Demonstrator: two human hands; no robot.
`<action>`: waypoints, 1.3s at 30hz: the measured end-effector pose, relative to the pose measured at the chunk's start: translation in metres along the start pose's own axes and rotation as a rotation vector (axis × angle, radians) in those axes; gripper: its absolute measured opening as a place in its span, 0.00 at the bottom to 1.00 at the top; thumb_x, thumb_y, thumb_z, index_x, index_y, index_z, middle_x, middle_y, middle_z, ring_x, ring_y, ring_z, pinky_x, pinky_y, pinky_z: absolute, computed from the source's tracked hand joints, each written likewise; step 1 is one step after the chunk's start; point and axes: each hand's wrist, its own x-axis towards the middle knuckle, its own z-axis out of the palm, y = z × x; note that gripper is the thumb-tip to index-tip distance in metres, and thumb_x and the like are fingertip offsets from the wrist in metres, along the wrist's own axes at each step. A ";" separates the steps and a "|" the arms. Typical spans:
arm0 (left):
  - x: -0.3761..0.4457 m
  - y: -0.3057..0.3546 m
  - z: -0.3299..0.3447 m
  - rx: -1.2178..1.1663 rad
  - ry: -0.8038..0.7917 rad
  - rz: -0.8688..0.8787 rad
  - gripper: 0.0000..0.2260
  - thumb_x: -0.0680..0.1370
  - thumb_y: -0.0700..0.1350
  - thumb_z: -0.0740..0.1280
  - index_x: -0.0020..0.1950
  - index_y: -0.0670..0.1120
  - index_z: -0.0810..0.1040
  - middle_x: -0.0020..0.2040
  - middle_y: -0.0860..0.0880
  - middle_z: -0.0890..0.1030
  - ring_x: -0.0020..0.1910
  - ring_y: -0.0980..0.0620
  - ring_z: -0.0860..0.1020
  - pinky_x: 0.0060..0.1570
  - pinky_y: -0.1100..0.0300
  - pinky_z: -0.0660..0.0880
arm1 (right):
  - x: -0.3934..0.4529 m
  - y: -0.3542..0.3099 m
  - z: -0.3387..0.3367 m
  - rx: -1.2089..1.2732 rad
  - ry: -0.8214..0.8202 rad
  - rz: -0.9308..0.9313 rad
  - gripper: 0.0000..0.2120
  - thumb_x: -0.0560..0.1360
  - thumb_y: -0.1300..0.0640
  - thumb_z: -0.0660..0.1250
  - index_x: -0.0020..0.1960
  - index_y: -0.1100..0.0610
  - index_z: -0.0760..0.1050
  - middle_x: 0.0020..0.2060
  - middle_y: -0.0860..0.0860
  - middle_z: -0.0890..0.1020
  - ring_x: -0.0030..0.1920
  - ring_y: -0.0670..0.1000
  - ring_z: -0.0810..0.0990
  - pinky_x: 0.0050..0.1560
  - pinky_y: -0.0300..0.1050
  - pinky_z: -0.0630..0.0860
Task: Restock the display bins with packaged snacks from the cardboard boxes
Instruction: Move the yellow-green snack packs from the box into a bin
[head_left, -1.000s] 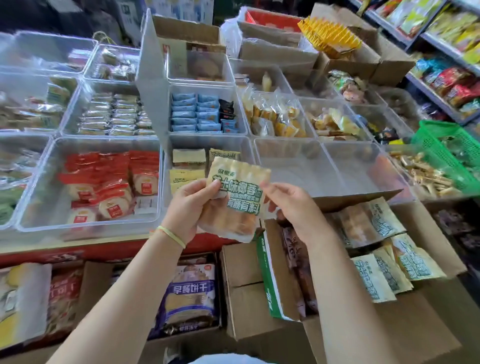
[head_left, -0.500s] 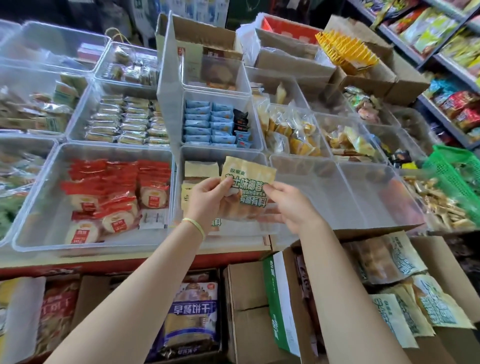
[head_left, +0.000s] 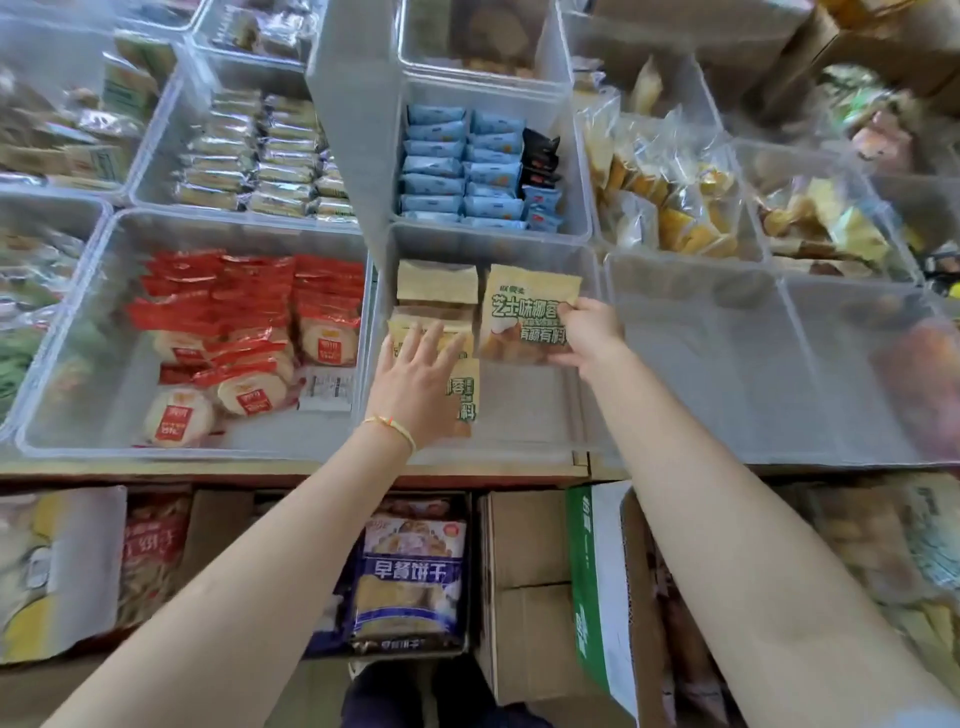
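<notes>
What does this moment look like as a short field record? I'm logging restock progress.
bin being filled: clear bin, front row, middle
contents: a few yellow snack packs on its left side
right hand: pinches a yellow pack by its edge, over the bin's right side
left hand: fingers straight, resting on the packs
bin to the left: red packs
bin behind: blue packs
</notes>
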 end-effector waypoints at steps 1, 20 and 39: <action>0.002 -0.004 0.002 0.030 0.002 0.016 0.35 0.79 0.53 0.64 0.80 0.55 0.47 0.81 0.48 0.48 0.80 0.44 0.46 0.77 0.42 0.43 | 0.007 0.003 0.007 -0.008 -0.006 0.011 0.07 0.83 0.62 0.60 0.55 0.53 0.75 0.48 0.53 0.81 0.47 0.57 0.81 0.47 0.63 0.81; 0.003 -0.012 0.011 -0.053 0.065 0.050 0.29 0.78 0.48 0.64 0.78 0.57 0.60 0.81 0.47 0.50 0.80 0.43 0.47 0.76 0.40 0.49 | 0.051 0.039 0.024 -0.220 0.223 -0.028 0.15 0.74 0.60 0.72 0.58 0.59 0.74 0.54 0.53 0.80 0.50 0.53 0.79 0.49 0.43 0.77; -0.103 0.190 -0.056 -0.581 -0.071 0.344 0.09 0.78 0.45 0.65 0.51 0.50 0.85 0.40 0.51 0.83 0.40 0.50 0.81 0.43 0.59 0.76 | -0.195 0.115 -0.183 -0.157 0.497 -0.305 0.07 0.78 0.63 0.64 0.46 0.54 0.78 0.40 0.50 0.83 0.42 0.50 0.83 0.45 0.46 0.80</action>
